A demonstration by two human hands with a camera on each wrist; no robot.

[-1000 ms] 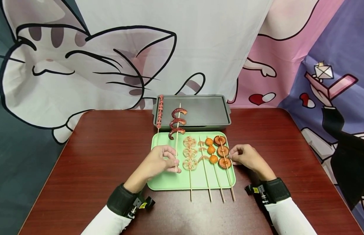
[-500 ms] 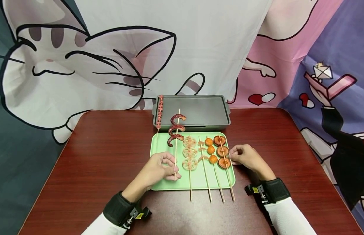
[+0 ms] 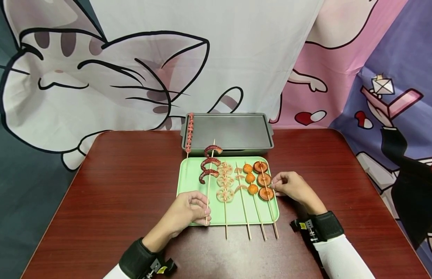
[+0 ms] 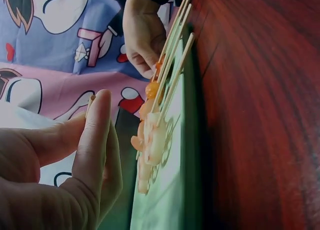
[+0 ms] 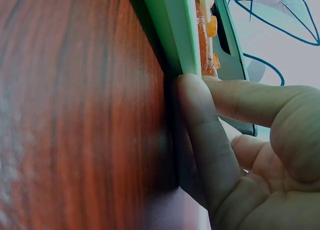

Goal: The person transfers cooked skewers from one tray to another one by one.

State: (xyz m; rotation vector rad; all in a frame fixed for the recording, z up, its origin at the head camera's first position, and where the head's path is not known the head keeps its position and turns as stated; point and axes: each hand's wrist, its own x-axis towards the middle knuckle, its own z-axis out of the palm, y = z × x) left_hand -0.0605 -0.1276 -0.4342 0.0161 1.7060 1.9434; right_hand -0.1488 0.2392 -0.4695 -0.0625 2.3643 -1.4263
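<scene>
My left hand (image 3: 188,211) pinches the stick of a skewer of dark red octopus tentacle (image 3: 211,160), which is raised over the left part of a light green tray (image 3: 195,182). In the left wrist view the stick's end (image 4: 91,101) shows between thumb and fingers. My right hand (image 3: 294,188) grips the tray's right rim (image 5: 185,35) between thumb and finger. Lying on the tray are skewers of lotus root slices (image 3: 225,181), thin pale curved pieces (image 3: 241,187), orange balls (image 3: 250,178) and brown mushroom caps (image 3: 264,179), their sticks reaching past the front edge.
Behind the green tray stands a dark grey baking tray (image 3: 240,131). A skewer of pink sausage (image 3: 190,133) lies along its left side, its stick over the green tray. Both trays rest on a reddish-brown table (image 3: 132,174); a cartoon-printed cloth (image 3: 264,50) hangs at the back.
My left hand has drawn the octopus skewer back towards me, so its pieces have come off the baking tray's middle to over the green tray. The right hand has stayed on the rim.
</scene>
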